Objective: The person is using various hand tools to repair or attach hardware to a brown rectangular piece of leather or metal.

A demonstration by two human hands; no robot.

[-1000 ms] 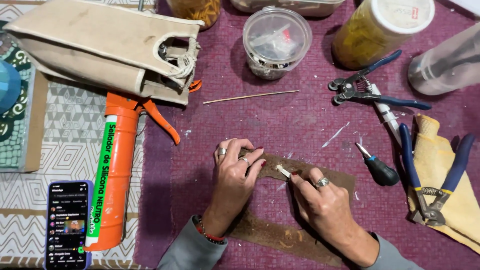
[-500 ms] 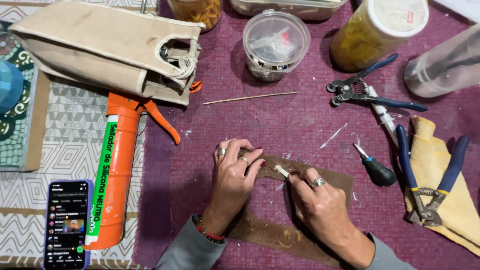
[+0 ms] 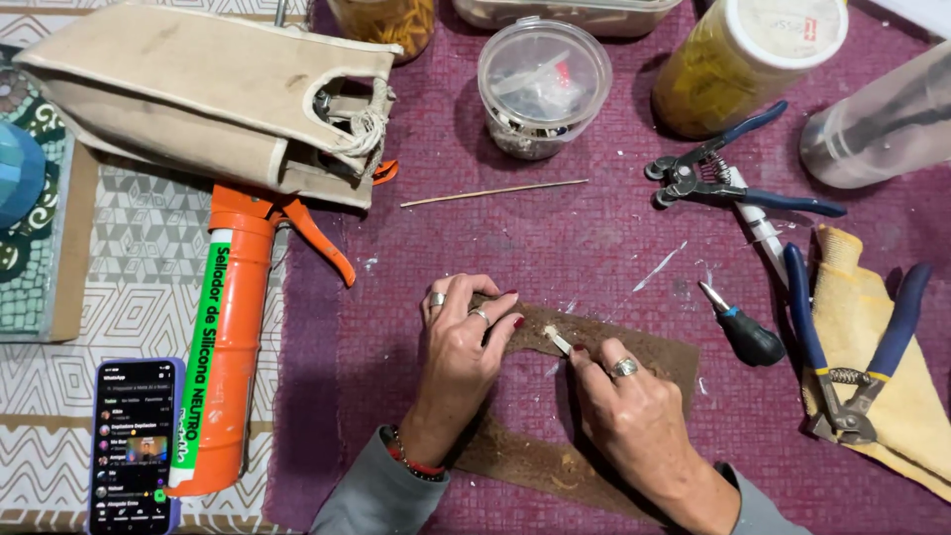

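Your right hand pinches a small pale stick between thumb and fingertips, closed tight around its lower end. The stick's free tip points up and to the left, toward your left hand, so its long axis runs on a slant from lower right to upper left. That tip rests on or just above the brown leather piece, near the strip's upper edge; you cannot tell from this view whether it actually touches.

Your left hand lies flat, fingers curled down and pressed on the left end of the leather, pinning it to the purple mat that covers the table. It holds nothing else. Its fingertips sit just beside the stick's tip, so the two hands nearly meet over the leather, the right one being the hand that carries the tool.

Well apart to the right lie a black-handled awl and blue pliers on a yellow cloth. To the left, an orange caulking gun lies beside a phone.
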